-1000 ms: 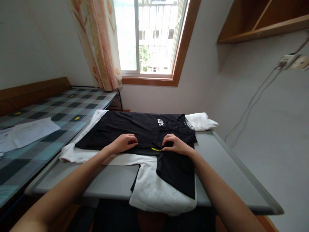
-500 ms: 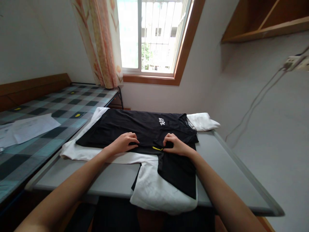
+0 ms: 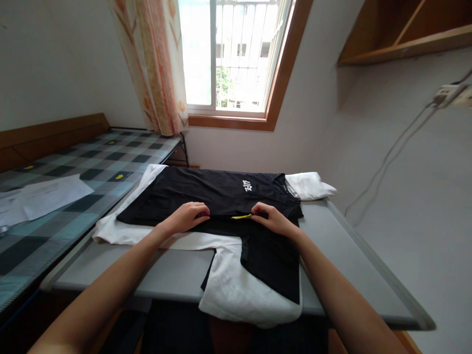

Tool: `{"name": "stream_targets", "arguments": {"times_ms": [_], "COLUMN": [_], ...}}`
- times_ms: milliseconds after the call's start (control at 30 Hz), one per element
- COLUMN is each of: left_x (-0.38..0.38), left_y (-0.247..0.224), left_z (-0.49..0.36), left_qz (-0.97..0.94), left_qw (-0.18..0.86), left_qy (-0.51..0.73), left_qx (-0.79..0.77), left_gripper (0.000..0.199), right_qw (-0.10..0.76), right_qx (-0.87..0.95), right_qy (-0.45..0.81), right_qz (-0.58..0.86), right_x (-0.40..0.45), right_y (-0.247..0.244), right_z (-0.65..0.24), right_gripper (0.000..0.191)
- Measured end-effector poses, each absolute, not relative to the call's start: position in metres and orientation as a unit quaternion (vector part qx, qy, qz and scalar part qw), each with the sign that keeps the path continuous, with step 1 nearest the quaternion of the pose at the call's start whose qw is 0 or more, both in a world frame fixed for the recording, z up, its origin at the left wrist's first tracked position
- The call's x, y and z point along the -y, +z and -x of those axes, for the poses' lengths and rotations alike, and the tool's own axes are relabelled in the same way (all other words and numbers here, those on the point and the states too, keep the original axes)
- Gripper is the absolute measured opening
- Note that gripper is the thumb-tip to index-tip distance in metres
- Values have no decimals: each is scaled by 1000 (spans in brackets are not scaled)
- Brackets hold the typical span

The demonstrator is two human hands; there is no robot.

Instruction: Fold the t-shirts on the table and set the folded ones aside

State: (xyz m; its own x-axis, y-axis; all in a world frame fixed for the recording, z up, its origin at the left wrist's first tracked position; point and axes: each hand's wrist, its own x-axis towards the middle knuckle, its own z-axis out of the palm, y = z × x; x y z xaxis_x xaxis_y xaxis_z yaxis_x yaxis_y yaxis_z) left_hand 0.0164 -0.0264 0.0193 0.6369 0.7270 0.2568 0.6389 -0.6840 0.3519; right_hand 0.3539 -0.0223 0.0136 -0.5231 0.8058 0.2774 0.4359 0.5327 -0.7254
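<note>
One black T-shirt (image 3: 206,189) lies over a white garment (image 3: 230,290), under and between the hands. Its cloth has just been drawn up into a narrow raised ridge, and the yellow strip (image 3: 241,217) has risen with it to beside the right fingertips, so the fabric now appears taut there. The left hand (image 3: 188,216) and right hand (image 3: 272,220) are apart, each pinching the black cloth. Nearer the person than the right hand, a black sleeve overlaps the white fabric, layers that could drag. All rests on the counter (image 3: 350,260); beyond the left hand, papers (image 3: 47,196) lie on a checked bed (image 3: 129,140).
</note>
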Motion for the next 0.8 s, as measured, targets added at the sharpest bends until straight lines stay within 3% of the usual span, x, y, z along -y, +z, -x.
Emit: {"name": "stream_targets", "arguments": {"times_ms": [200,400,800], "left_x": [31,29,43], "left_y": [23,30,31], "left_z": [-16,-3,109], "left_qz": [-908,-903,-858], "left_qw": [123,118,49], "left_qy": [159,131,114], "left_qx": [-368,-392,-498], "left_gripper": [15,24,24], "right_qw": [257,225,151], "right_qx": [859,887,915], "right_qy": [270,155,19], "right_qz": [352,372,374], "right_x": [24,25,23], "right_y": [9,10,16], "right_z": [-352,-354,-358], "right_gripper": [10,23,19]}}
